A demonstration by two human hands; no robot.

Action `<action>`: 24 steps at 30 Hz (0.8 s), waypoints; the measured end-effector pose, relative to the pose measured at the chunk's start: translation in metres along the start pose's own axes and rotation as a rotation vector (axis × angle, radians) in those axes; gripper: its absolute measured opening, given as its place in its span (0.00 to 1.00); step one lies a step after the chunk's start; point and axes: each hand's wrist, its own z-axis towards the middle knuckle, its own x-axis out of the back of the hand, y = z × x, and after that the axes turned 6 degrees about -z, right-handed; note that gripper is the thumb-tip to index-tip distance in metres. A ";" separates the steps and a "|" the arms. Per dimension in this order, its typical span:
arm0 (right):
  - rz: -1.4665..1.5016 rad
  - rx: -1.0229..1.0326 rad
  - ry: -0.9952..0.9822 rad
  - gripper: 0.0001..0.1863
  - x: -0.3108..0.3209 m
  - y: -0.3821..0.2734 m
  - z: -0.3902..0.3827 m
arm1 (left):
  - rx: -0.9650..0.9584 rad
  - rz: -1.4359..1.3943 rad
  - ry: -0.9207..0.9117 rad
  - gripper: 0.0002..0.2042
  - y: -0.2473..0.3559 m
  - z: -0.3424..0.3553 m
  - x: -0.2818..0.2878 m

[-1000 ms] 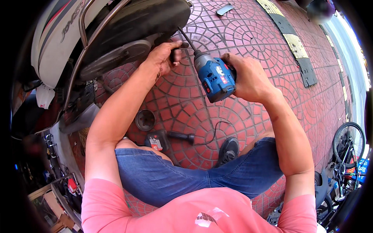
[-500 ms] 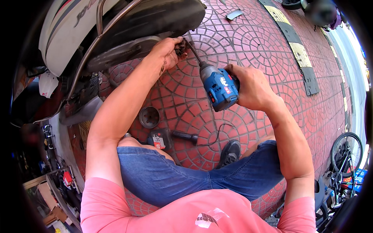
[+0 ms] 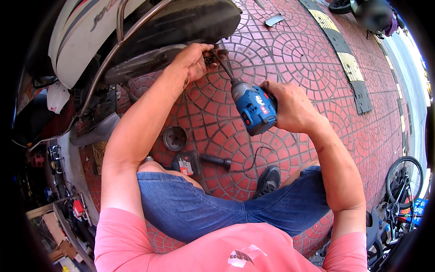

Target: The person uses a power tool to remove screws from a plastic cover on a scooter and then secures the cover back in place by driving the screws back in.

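My right hand (image 3: 292,106) grips a blue and black cordless impact driver (image 3: 254,109). Its long thin bit (image 3: 224,67) points up and to the left, with the tip at my left hand (image 3: 198,62). The fingers of that hand are curled round a small dark, greasy part, too hidden to name. Both hands are beside the rear underside of a white scooter (image 3: 86,41), close below its black wheel or mudguard (image 3: 181,27). A grey metal cover (image 3: 140,62) runs along the scooter's lower side, left of my left hand.
On the red paving (image 3: 217,122) lie a round metal cup (image 3: 175,138), a clear plastic box (image 3: 188,164) and a black flashlight-like tool (image 3: 216,160) with a cord. A small metal plate (image 3: 273,20) lies farther off. A yellow-black kerb ramp (image 3: 349,61) runs along the right; a bicycle (image 3: 404,182) stands there.
The driver has dipped slightly down and left in my right hand, with its bit still at my left hand. The view has shifted a little; my left hand keeps its grip.
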 end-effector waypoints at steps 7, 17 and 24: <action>-0.065 0.055 0.079 0.23 -0.008 -0.001 0.006 | -0.031 0.170 0.025 0.08 0.004 -0.001 0.007; -0.280 -0.002 0.052 0.19 -0.050 0.032 0.010 | -0.070 -0.022 0.129 0.09 -0.013 0.038 -0.008; -0.240 -0.075 -0.013 0.17 -0.051 0.054 0.008 | 0.092 0.157 0.262 0.18 -0.038 0.078 -0.015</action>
